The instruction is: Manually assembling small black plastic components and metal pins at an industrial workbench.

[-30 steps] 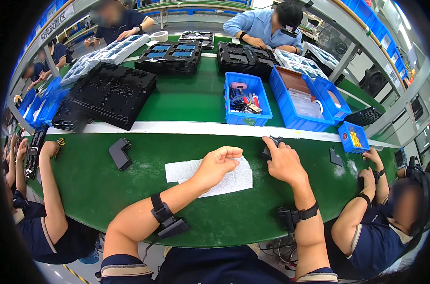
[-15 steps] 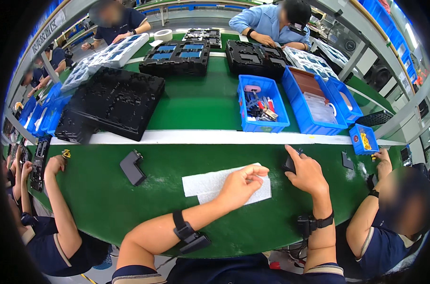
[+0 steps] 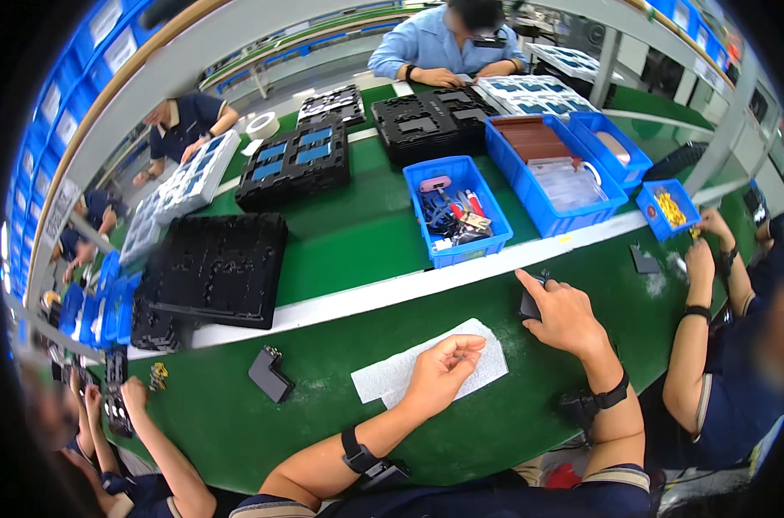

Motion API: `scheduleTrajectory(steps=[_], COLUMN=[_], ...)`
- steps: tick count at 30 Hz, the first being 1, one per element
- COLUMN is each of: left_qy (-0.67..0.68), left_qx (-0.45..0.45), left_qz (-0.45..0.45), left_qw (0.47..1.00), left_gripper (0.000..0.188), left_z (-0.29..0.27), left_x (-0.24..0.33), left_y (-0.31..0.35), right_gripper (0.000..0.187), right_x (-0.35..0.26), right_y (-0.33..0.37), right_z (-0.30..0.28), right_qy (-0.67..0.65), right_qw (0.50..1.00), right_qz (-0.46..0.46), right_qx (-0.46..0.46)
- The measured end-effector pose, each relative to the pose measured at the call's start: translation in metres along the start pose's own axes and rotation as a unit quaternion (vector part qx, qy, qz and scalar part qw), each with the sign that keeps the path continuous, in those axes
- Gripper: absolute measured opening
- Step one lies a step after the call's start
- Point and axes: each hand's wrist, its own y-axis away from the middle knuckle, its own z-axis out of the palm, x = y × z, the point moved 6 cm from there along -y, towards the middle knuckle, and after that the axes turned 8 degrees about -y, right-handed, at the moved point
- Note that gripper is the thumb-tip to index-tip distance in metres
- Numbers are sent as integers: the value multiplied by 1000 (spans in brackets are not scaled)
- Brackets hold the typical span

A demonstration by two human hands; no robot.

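Note:
My left hand [image 3: 443, 373] is over a white cloth [image 3: 488, 356] spread on the green table, its fingers loosely curled and the thumb a little apart from them. Nothing shows in it. Farther right, my right hand [image 3: 571, 318] grips a dark grey block [image 3: 528, 304] from above, forefinger stretched along it. Most of that block is hidden under the palm and fingers. To the left of the cloth lies an L-shaped dark grey block [image 3: 271, 375] with small connector parts at its upper end.
Beyond a white ledge [image 3: 366, 298] stand a blue bin of tools [image 3: 461, 252], a larger blue bin [image 3: 573, 220] and stacked black trays [image 3: 228, 268]. A small blue bin [image 3: 668, 226] holds yellow pieces. Co-workers' arms reach in from both sides; another dark block [image 3: 644, 259] lies at right.
The view has turned and tilted, so the table now slants upward to the right. Both hands keep nearly the same places over the cloth and on the block.

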Motion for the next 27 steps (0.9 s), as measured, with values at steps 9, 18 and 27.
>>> scheduleTrajectory(steps=[9,18,27], left_qy=[-74,-138,-118], left_qx=[1,-25,-40], left_qz=[39,49,38], left_qw=[996,989,992], left_gripper=[23,25,24], left_z=[2,-1,5], left_x=[6,11,10], left_y=[-2,-7,-10], right_gripper=[68,68,67], right_x=[-3,-5,-3], right_y=[3,-4,4], right_z=[9,12,8], right_qy=[21,30,22], right_qw=[1000,999,999], right_qz=[-7,-21,-13], right_qx=[-5,-22,-44])
